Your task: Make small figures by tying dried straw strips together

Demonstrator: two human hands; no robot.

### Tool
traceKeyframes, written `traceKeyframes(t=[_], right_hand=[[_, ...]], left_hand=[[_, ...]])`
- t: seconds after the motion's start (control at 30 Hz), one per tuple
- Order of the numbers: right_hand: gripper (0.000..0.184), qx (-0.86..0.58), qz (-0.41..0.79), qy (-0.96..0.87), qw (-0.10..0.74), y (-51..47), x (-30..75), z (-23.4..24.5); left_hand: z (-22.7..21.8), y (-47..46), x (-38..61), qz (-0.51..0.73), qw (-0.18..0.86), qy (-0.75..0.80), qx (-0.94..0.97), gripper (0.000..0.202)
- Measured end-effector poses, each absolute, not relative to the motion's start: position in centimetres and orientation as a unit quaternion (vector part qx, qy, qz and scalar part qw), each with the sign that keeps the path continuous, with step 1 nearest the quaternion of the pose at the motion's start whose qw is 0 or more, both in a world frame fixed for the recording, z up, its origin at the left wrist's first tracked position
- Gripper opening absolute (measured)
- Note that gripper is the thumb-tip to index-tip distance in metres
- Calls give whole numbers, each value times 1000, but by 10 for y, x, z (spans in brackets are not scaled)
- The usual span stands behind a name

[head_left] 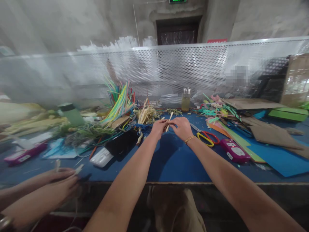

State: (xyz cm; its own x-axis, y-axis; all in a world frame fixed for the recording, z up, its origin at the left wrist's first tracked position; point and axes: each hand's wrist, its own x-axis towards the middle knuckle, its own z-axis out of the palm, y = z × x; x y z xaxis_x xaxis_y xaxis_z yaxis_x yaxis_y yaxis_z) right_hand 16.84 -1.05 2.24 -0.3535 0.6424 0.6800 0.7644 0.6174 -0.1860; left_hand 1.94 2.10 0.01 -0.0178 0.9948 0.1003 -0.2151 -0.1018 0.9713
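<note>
Above the blue tabletop, my left hand (pixel 158 128) and my right hand (pixel 181 127) meet at the fingertips. Both pinch a short, pale straw-coloured strip (pixel 170 121), which sticks up and down between them. Its fine make is too small to read. A thin gold bracelet circles my right wrist. Just beyond my hands lies a bundle of dry, pale husk strips (pixel 145 113). Right of my right hand rest scissors with red and yellow handles (pixel 205 139).
Bright pipe cleaners (pixel 122 101) stand at the back left, near a black pouch (pixel 124 143). A glass bottle (pixel 186 100) stands behind. Purple power strip (pixel 234 150) and coloured paper (pixel 277 156) lie right. A co-worker's hands (pixel 61 183) work at lower left.
</note>
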Motion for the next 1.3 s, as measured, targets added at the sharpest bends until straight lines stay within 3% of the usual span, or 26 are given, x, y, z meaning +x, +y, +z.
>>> traceKeyframes(t=[0.2, 0.7, 0.97, 1.3], right_hand=[[19, -426, -101, -823, 361, -11, 169, 23], [20, -435, -87, -806, 391, -8, 171, 22], [22, -473, -35, -769, 428, -3, 171, 18], [22, -456, 128, -701, 533, 9, 177, 8]], left_hand=[[-1, 22, 19, 570, 571, 408, 428, 20], [2, 20, 23, 569, 573, 414, 419, 22], [0, 20, 22, 560, 566, 357, 489, 30], [5, 15, 20, 535, 487, 376, 580, 34]])
